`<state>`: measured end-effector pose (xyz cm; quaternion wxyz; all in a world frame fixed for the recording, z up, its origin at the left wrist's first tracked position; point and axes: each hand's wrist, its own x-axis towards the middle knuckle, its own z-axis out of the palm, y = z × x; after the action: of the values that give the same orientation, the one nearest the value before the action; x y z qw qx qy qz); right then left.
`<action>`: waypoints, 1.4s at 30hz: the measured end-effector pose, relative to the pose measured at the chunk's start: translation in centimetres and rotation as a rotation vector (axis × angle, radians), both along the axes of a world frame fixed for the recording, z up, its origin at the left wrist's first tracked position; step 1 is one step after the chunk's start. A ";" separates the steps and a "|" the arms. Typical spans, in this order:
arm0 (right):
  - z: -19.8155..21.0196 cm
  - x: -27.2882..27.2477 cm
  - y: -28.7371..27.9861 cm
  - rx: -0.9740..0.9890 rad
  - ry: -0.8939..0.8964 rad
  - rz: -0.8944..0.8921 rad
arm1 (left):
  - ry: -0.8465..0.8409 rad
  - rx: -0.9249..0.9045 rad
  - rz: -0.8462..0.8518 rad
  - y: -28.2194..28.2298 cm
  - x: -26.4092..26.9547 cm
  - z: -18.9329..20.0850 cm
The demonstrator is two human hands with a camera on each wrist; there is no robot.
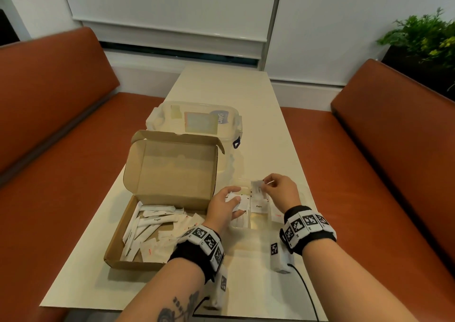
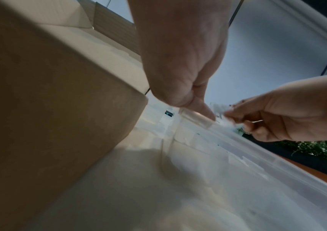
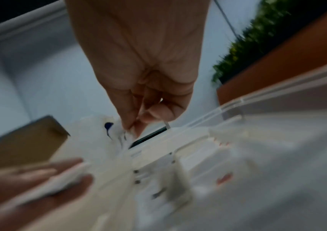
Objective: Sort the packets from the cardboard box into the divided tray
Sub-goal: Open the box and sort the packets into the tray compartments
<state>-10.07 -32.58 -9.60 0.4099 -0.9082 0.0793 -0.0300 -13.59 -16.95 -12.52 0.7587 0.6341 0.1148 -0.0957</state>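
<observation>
1. Holding one small white packet (image 1: 257,186) between thumb and fingertips, the right hand (image 1: 279,190) hovers over the far part of the clear divided tray (image 1: 305,193). The left hand (image 1: 222,207) keeps a small bundle of packets (image 1: 237,202) pinched between its thumb and fingers, just over the tray's near-left side.
2. The tray stands on the tabletop (image 1: 221,85) just to the right of the open cardboard box (image 1: 118,245). Many packets are still in the box (image 1: 152,233), some long ones marked "Sugar". I judge the sorting is only partly done.
3. Some packets already lie in the tray; one reads "Pepper" (image 1: 258,207), and one beside it has red print (image 1: 277,215). The print on the packet in the right hand is too small to read.
4. To do this step well, read the label before letting go, and match it to the compartment with the same kind.
5. Lower the packet close to the compartment floor before the fingers open. These packets are light and thin, so I expect one dropped from high can flutter into the neighbour compartment.
6. Keep the left bundle low and steady, fanned enough that the right hand can take one packet at a time.
7. Avoid pushing the tray wall; the tray looks light and may slide.
</observation>
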 end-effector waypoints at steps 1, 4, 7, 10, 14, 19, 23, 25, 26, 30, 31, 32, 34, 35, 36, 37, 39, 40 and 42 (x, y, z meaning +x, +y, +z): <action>0.0 0.1 -0.2 -0.108 0.036 0.042 | 0.006 -0.007 0.002 0.0 0.0 0.0; -0.4 0.1 0.1 -0.261 0.194 0.167 | 0.024 -0.031 0.012 0.0 0.1 0.1; -1.1 0.2 0.7 -0.343 0.256 0.232 | 0.039 -0.053 0.016 0.0 0.2 0.2; -1.5 0.3 1.2 -0.452 0.284 0.283 | 0.045 -0.065 0.012 -0.1 0.3 0.2; -1.9 0.3 1.5 -0.514 0.232 0.289 | 0.054 -0.081 0.018 -0.1 0.3 0.2; -2.2 0.2 1.6 -0.532 0.206 0.269 | 0.056 -0.079 0.022 0.0 0.3 0.0; -2.3 0.2 1.6 -0.561 0.170 0.277 | 0.051 -0.069 0.018 0.0 0.4 -0.1; -2.3 0.2 1.6 -0.565 0.160 0.285 | 0.043 -0.052 0.014 0.0 0.4 -0.2; -2.4 0.2 1.7 -0.569 0.160 0.290 | 0.039 -0.042 0.012 0.0 0.4 -0.2; -2.6 0.3 1.5 -0.457 0.100 0.251 | 0.020 -0.013 0.002 0.0 0.5 -0.5; -2.5 0.2 1.5 -0.359 0.057 0.209 | 0.020 -0.008 0.000 0.0 0.5 -0.5; -2.2 0.1 1.6 -0.234 0.019 0.164 | 0.017 -0.002 -0.002 0.0 0.5 -0.5; -1.5 -0.3 1.9 0.020 0.007 0.118 | 0.013 0.001 0.001 -0.1 0.6 -0.6; -1.2 -0.6 2.0 0.110 0.025 0.133 | 0.019 -0.006 0.002 -0.1 0.7 -0.6; -1.0 -0.9 2.2 0.166 0.047 0.163 | 0.026 -0.014 0.004 -0.1 0.7 -0.6; -0.9 -1.2 2.3 0.204 0.067 0.196 | 0.033 -0.019 0.007 -0.1 0.8 -0.6; -0.8 -1.6 2.3 0.246 0.101 0.234 | 0.057 -0.060 0.004 -0.1 0.9 -0.4; -0.8 -1.7 2.3 0.256 0.111 0.227 | 0.082 -0.101 0.005 -0.1 0.9 -0.2; -0.8 -1.8 2.1 0.266 0.115 0.190 | 0.133 -0.173 0.013 -0.1 1.0 0.0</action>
<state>-11.86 -30.46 -10.37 0.5222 -0.8496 0.0196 0.0715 -12.64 -17.02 -12.50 0.8020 0.5575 0.1605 -0.1423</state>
